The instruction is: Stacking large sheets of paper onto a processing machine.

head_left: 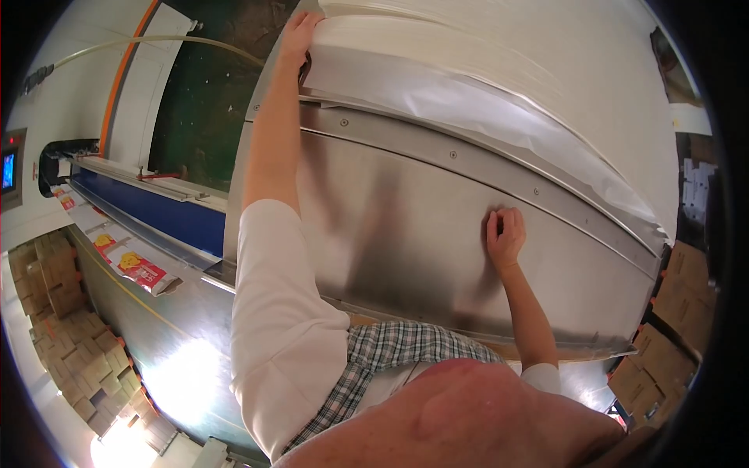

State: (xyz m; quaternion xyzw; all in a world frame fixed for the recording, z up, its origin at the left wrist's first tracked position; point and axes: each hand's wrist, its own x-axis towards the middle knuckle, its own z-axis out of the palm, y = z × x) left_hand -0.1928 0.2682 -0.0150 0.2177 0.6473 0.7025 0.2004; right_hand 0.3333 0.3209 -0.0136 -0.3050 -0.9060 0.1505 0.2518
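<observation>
Steel panel point(406, 226) under curled right hand point(505, 234); left hand point(299, 35) gripping white paper stack point(484, 70) edge.

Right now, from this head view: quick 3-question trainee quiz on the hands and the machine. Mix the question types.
1. True or false: the left hand rests at the edge of the white paper stack.
2. The right hand touches: A) a cardboard box B) the steel panel C) a hose
3. What colour is the packet on the belt at left?

Key: 1 true; 2 B; 3 red with yellow.
</observation>
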